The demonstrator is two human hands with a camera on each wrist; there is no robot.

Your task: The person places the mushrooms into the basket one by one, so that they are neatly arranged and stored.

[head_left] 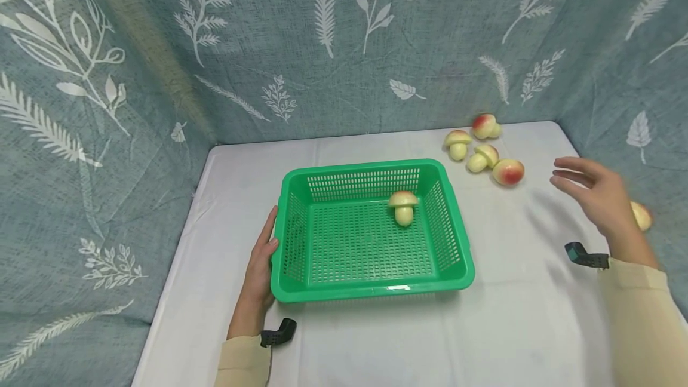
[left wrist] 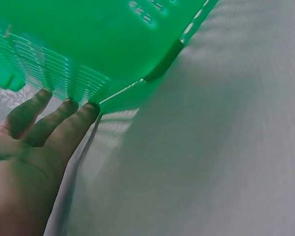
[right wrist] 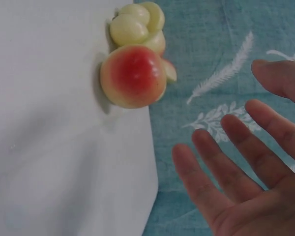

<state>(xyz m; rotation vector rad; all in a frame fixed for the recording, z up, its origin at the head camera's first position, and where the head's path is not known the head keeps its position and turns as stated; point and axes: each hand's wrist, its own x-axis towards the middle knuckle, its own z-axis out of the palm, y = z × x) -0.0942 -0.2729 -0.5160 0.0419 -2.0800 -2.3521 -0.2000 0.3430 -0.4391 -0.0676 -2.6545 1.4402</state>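
A green plastic basket stands on the table with one toy mushroom lying inside it, near the back right. At its left side my left hand rests along the outer wall; its fingers extend straight up to the slotted side, with the thumb beside the rim. My right hand is in the air over the table's right part, fingers spread and slightly bent, holding nothing. Several toy mushrooms with red and cream caps lie at the back right, left of this hand. The closest mushroom shows its red cap.
Another mushroom is at the far right, partly hidden behind my right wrist. A white cloth covers the table. Blue-grey curtains with white leaf prints stand along the back and sides.
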